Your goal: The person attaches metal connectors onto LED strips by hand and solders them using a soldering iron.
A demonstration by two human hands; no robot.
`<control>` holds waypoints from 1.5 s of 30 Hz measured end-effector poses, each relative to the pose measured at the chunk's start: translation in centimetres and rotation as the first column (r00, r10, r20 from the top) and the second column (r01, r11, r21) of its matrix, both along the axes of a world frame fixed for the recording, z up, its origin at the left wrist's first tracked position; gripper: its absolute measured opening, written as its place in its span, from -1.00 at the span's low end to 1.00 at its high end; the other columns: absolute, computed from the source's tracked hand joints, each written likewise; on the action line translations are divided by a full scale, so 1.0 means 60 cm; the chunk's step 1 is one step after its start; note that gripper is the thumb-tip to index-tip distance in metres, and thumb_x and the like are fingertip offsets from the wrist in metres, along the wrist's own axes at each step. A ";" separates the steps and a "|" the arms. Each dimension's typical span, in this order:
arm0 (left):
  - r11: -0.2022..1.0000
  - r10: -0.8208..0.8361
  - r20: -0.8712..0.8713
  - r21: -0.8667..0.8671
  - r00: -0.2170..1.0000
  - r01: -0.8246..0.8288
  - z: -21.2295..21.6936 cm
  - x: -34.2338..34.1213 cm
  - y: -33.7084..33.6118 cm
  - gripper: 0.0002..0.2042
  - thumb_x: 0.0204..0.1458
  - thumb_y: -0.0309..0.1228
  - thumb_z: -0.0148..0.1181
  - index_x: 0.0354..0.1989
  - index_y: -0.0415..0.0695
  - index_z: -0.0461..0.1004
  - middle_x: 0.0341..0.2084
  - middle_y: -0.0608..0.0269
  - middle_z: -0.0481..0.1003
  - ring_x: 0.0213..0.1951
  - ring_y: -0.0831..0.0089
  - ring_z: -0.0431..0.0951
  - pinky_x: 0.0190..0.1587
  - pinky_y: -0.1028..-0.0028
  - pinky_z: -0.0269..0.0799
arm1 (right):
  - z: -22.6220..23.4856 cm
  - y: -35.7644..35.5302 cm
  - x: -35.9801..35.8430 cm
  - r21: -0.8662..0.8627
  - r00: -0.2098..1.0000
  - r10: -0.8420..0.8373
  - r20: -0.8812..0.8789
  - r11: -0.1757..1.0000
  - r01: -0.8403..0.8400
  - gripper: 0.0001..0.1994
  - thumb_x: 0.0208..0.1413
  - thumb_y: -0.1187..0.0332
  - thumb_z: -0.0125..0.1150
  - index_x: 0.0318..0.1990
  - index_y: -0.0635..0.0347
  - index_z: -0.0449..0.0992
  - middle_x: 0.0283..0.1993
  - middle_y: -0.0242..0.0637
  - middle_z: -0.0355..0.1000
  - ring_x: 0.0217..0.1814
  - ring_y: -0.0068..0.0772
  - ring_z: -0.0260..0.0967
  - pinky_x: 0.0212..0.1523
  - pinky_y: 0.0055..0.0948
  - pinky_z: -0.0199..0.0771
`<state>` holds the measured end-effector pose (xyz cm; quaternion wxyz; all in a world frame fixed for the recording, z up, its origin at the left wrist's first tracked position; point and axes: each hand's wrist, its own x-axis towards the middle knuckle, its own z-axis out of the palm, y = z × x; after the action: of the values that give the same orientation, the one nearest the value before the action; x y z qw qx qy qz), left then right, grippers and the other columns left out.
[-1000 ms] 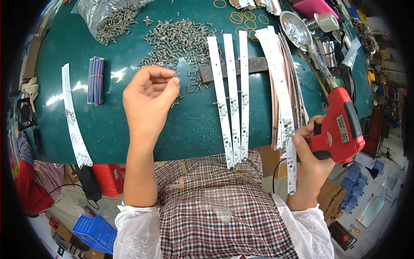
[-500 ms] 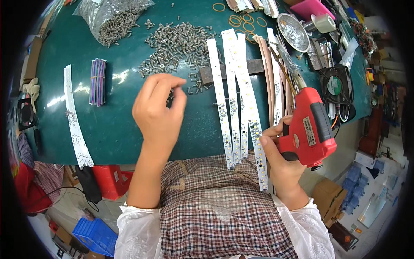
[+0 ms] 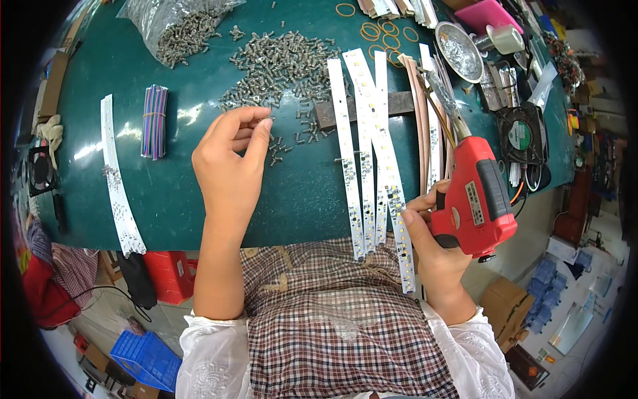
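Note:
My left hand [image 3: 229,166] hovers over the green table [image 3: 93,86], fingertips pinched together on a small screw just below a heap of loose metal screws [image 3: 282,63]. My right hand [image 3: 432,246] grips a red pistol-shaped power tool [image 3: 475,196] at the table's near edge, its tip pointing away from me. The same hand also touches a long white LED strip [image 3: 385,159] that slants across two other white strips [image 3: 349,166] lying side by side over a dark metal bar [image 3: 399,103].
A clear bag of screws [image 3: 176,23] lies at the back left. A bundle of coloured wires [image 3: 154,121] and another white strip [image 3: 116,179] lie at the left. Rubber bands [image 3: 375,30], a metal dish [image 3: 460,53], a small fan [image 3: 525,136] and beige strips [image 3: 422,126] crowd the right.
My right hand has brought the red tool and one white strip leftward, toward the laid-out strips. My left hand has reached forward to the screws.

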<state>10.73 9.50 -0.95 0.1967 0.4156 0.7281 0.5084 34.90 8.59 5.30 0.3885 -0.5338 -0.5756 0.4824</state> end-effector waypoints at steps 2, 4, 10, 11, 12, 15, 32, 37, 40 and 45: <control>1.000 0.022 0.093 -0.012 0.995 -0.021 -0.003 -0.004 0.001 -0.94 0.01 -0.54 0.29 -0.34 -0.24 0.58 -0.41 0.19 0.58 -0.46 0.49 0.59 -0.36 0.54 0.52 | 0.000 0.000 -0.001 0.000 1.000 0.002 0.008 1.000 -0.002 -0.49 -0.10 0.81 0.23 0.04 0.32 0.25 -0.15 -0.27 0.28 -0.28 -0.46 0.43 -0.32 -0.58 0.48; 0.998 0.006 0.019 -0.067 1.000 -0.005 -0.002 -0.008 0.000 -0.90 0.02 -0.46 0.32 -0.41 -0.25 0.58 -0.52 0.22 0.58 -0.55 0.50 0.57 -0.43 0.56 0.47 | 0.000 0.000 -0.003 -0.028 1.000 -0.024 -0.018 0.999 0.023 -0.49 -0.10 0.81 0.23 0.04 0.32 0.26 -0.15 -0.27 0.28 -0.27 -0.46 0.44 -0.31 -0.58 0.49; 0.986 0.001 -0.222 -0.162 0.975 -0.038 0.000 -0.009 0.001 -0.83 0.04 -0.40 0.35 -0.39 -0.28 0.59 -0.66 0.40 0.48 -0.61 0.72 0.35 -0.52 0.66 0.29 | -0.004 -0.001 0.000 -0.031 0.999 -0.012 -0.042 0.999 0.011 -0.49 -0.10 0.82 0.22 0.04 0.32 0.27 -0.15 -0.27 0.28 -0.26 -0.45 0.44 -0.27 -0.57 0.50; 0.986 0.001 -0.222 -0.163 0.975 -0.039 0.001 -0.008 0.001 -0.83 0.04 -0.40 0.35 -0.39 -0.28 0.59 -0.66 0.40 0.48 -0.61 0.72 0.35 -0.52 0.66 0.29 | -0.003 0.000 0.000 -0.033 0.999 -0.012 -0.043 0.999 0.010 -0.49 -0.10 0.82 0.22 0.04 0.32 0.27 -0.15 -0.27 0.28 -0.26 -0.45 0.44 -0.27 -0.57 0.50; 0.983 -0.003 -0.240 -0.177 0.971 -0.041 0.002 -0.008 0.002 -0.84 0.05 -0.41 0.33 -0.37 -0.28 0.58 -0.63 0.38 0.50 -0.59 0.71 0.39 -0.50 0.66 0.32 | -0.002 0.000 0.000 -0.033 0.999 -0.003 -0.034 0.999 0.002 -0.49 -0.10 0.82 0.22 0.04 0.32 0.27 -0.15 -0.27 0.28 -0.25 -0.45 0.44 -0.27 -0.57 0.50; 0.991 -0.001 -0.157 -0.132 0.988 -0.020 -0.003 -0.008 0.004 -0.87 0.07 -0.46 0.29 -0.31 -0.29 0.58 -0.57 0.33 0.54 -0.54 0.67 0.47 -0.44 0.65 0.39 | -0.001 -0.002 -0.001 -0.032 1.000 -0.002 -0.020 0.999 0.001 -0.49 -0.10 0.82 0.22 0.05 0.33 0.27 -0.15 -0.26 0.29 -0.25 -0.45 0.44 -0.26 -0.57 0.50; 1.000 -0.012 -0.154 -0.016 0.988 0.009 0.009 0.000 0.003 -0.83 -0.08 -0.64 0.31 -0.29 -0.15 0.61 -0.38 0.31 0.52 -0.28 0.54 0.54 -0.24 0.56 0.50 | -0.006 -0.001 0.001 -0.017 1.000 0.002 -0.027 1.000 -0.003 -0.51 -0.10 0.83 0.20 0.03 0.34 0.27 -0.16 -0.27 0.28 -0.26 -0.47 0.41 -0.28 -0.57 0.47; 0.953 -0.268 -0.360 -0.232 0.893 0.192 0.007 0.008 -0.015 -0.87 -0.19 -0.54 0.40 -0.43 -0.15 0.59 -0.48 0.29 0.45 -0.38 0.45 0.46 -0.32 0.45 0.40 | -0.005 -0.001 0.002 -0.037 0.998 0.006 -0.057 0.999 -0.009 -0.50 -0.10 0.83 0.20 0.03 0.34 0.28 -0.16 -0.27 0.28 -0.26 -0.47 0.41 -0.28 -0.57 0.48; 0.955 -0.274 -0.448 -0.227 0.851 0.188 0.001 0.013 -0.017 -0.87 -0.22 -0.53 0.40 -0.46 -0.14 0.58 -0.51 0.29 0.42 -0.38 0.38 0.45 -0.31 0.40 0.38 | -0.004 0.000 0.003 -0.054 0.999 0.013 -0.033 0.998 -0.014 -0.51 -0.10 0.82 0.20 0.03 0.35 0.28 -0.16 -0.27 0.28 -0.27 -0.47 0.42 -0.28 -0.57 0.48; 0.946 -0.322 -0.558 -0.221 0.765 0.237 0.003 0.015 -0.013 -0.86 -0.22 -0.55 0.37 -0.45 -0.15 0.54 -0.49 0.26 0.41 -0.37 0.36 0.44 -0.31 0.38 0.37 | -0.003 0.002 0.001 -0.028 1.000 0.025 -0.019 0.999 -0.026 -0.51 -0.08 0.81 0.20 0.03 0.35 0.26 -0.18 -0.28 0.29 -0.27 -0.48 0.43 -0.29 -0.58 0.47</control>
<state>11.64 8.72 -0.78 0.0639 0.6415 0.7157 0.2687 34.96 8.73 5.13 0.3799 -0.5275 -0.5718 0.5004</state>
